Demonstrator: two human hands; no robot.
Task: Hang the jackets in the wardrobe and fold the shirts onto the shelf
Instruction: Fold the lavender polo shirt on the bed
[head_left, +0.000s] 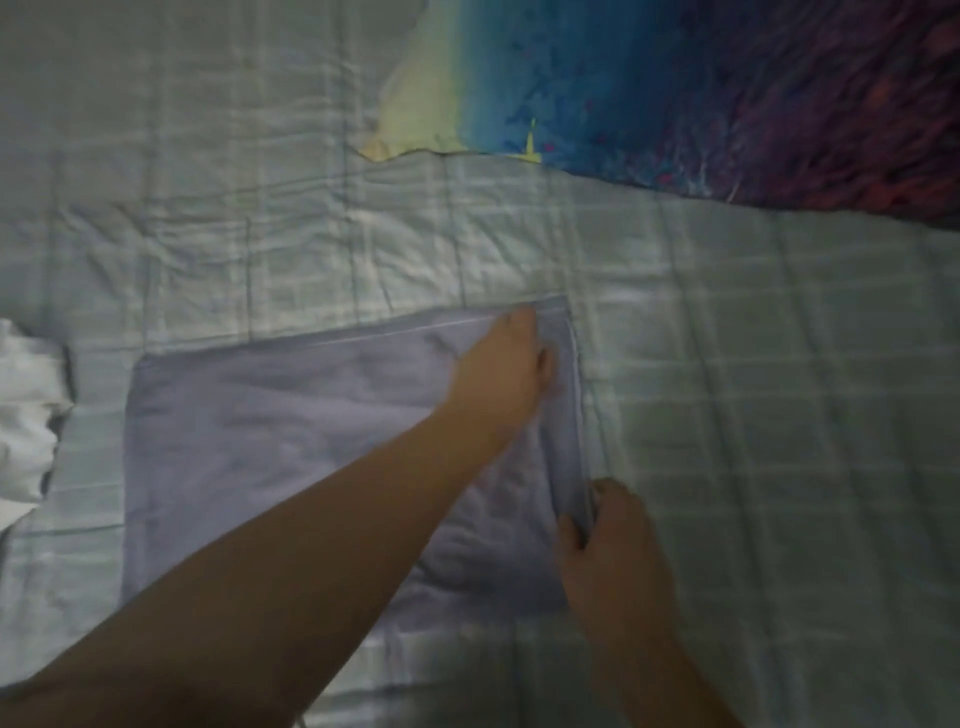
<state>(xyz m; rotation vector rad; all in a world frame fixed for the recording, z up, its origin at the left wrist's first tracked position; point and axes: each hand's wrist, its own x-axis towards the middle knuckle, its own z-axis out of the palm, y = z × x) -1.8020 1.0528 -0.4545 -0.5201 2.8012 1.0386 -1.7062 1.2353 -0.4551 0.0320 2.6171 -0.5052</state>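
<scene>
White garment (26, 410) bunched at the far left edge of the bed, only partly in frame, well apart from my hands. Next to it, mid-frame, the lilac shirt (270, 447) lies flat on the pale checked bedspread (779, 415), folded into a rough rectangle. My left arm crosses over it from bottom left; left hand (501, 374) sits palm-down on the shirt's top right corner, fingers curled loosely, pressing the cloth. Can't tell if it's pinching anything, frame is blurry. Right hand (608, 540) is at the shirt's right edge, lower down, thumb and fingers closed on the folded edge, which stands up slightly there. Top right, a multicoloured blanket (701, 88), yellow through blue to purple, lies over the bedspread, well clear of the shirt.
</scene>
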